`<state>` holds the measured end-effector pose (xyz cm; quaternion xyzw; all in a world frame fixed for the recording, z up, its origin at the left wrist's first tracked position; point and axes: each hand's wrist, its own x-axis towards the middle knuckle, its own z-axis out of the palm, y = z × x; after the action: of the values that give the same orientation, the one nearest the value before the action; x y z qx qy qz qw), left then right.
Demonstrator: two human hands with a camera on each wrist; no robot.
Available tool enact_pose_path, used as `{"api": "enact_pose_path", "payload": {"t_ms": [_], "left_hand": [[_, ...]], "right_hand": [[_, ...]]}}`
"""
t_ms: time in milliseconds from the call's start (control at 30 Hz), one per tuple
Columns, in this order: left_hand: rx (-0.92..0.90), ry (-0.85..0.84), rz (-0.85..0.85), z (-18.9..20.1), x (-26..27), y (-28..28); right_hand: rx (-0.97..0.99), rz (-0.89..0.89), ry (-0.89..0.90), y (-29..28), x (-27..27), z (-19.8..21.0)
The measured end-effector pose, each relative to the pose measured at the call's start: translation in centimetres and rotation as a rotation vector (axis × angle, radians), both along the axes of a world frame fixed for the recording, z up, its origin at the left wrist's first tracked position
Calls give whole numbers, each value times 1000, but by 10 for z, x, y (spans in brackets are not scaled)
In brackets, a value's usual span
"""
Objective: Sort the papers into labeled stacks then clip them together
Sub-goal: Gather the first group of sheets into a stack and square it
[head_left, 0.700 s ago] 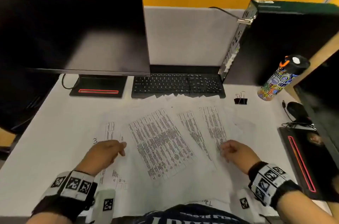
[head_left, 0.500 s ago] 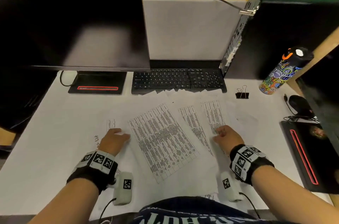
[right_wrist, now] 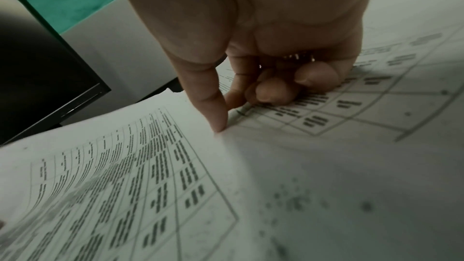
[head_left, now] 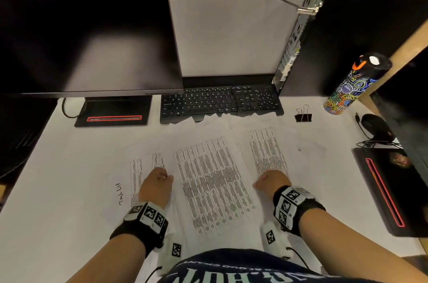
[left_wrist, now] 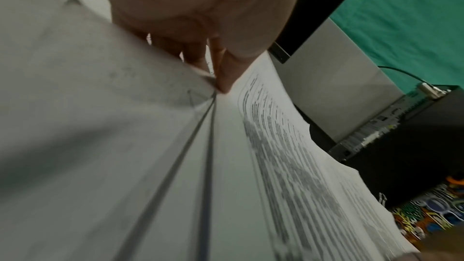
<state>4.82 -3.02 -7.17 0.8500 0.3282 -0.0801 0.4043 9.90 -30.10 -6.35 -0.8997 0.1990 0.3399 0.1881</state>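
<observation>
Papers (head_left: 215, 180) printed with dense tables lie fanned across the white desk (head_left: 58, 190), their far edges touching the front of the black keyboard (head_left: 220, 102), beside a dark monitor (head_left: 85, 28) and an upright computer case (head_left: 361, 35). A patterned bottle (head_left: 354, 86) stands at the far right, with a computer mouse (head_left: 375, 125) near it. At the left of the spread, a sheet carries a handwritten label (head_left: 119, 194); no sorted stack is yet visible.

The person's left hand (head_left: 155, 186) rests on the sheets just left of the central table page, fingers curled down; the wrist view shows fingertips (left_wrist: 220, 78) pinching a sheet's edge. The right hand (head_left: 271, 182) sits at the page's right edge, loosely closed, with thumb and forefinger (right_wrist: 213, 110) pressed at a sheet's border, apparently nipping it, though the grip is partly hidden.

One black binder clip (head_left: 303, 116) waits untouched beyond the papers, between keyboard and bottle.

Risks from here, as a judgement: thin overlapping sheets may cling, so a pinch could lift two together and misfile one, or a sideways drag could crease a page or skew the fan further. Pulling both edges at once could tear the sheet.
</observation>
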Motion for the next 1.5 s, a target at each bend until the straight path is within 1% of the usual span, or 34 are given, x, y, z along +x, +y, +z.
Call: {"api": "enact_pose_path", "payload": {"t_ms": [100, 200, 233, 267, 367, 467, 533, 600, 633, 700, 733, 800, 867, 967, 1033, 1100, 1167, 1200, 1233, 1267, 1300, 1367, 1400, 1433, 1500], "left_hand": [[-9, -154, 65, 5, 1, 5], [-50, -276, 132, 12, 2, 14], [-77, -301, 138, 13, 3, 16], [-107, -302, 124, 13, 4, 18], [-196, -220, 43, 8, 2, 22], [-257, -171, 39, 3, -1, 28], [-303, -163, -11, 3, -2, 29], [-309, -162, -69, 4, -1, 28], [-272, -180, -71, 5, 0, 29], [-220, -250, -17, 9, 2, 30], [-237, -280, 13, 13, 3, 30], [-332, -315, 67, 18, 7, 31], [-432, -312, 88, 24, 11, 29], [-538, -290, 54, 32, 14, 14], [-611, -267, 27, 39, 16, -2], [-687, -249, 53, 42, 16, -17], [-722, -256, 107, 41, 14, -28], [-739, -265, 115, 41, 12, -31], [-752, -266, 92, 39, 8, -33], [-751, -249, 33, 38, 3, -33], [-740, -206, -57, 38, -2, -33], [-738, -92, -258, 40, -13, -32], [-740, -45, -316, 41, -19, -33], [-745, -18, -338, 43, -24, -34], [-734, -4, -340, 45, -31, -37]], "right_hand": [[60, -10, -43, 0, 3, 0], [184, -202, -238, -3, 4, -3], [208, -239, -274, -2, 7, -6], [204, -239, -275, 1, 9, -8], [85, -123, -222, 15, 16, -13], [-12, 6, -145, 23, 16, -16], [-17, 49, -142, 25, 15, -16], [81, 1, -182, 22, 13, -15], [135, -56, -219, 19, 12, -12], [224, -167, -296, 8, 9, -2], [272, -220, -326, 2, 8, 3], [415, -321, -369, -12, 8, 11], [574, -416, -387, -23, 5, 19], [661, -427, -362, -23, -2, 30], [735, -423, -307, -18, -6, 29], [813, -420, -237, -14, -9, 27], [782, -331, -178, -15, -10, 26], [726, -255, -157, -18, -10, 26], [657, -177, -168, -23, -7, 25], [575, -130, -206, -33, -3, 20], [508, -142, -259, -44, 2, 14], [339, -247, -382, -63, 11, 11], [268, -267, -415, -70, 13, 10], [223, -249, -402, -74, 15, 6], [194, -180, -352, -76, 15, -2]]}}
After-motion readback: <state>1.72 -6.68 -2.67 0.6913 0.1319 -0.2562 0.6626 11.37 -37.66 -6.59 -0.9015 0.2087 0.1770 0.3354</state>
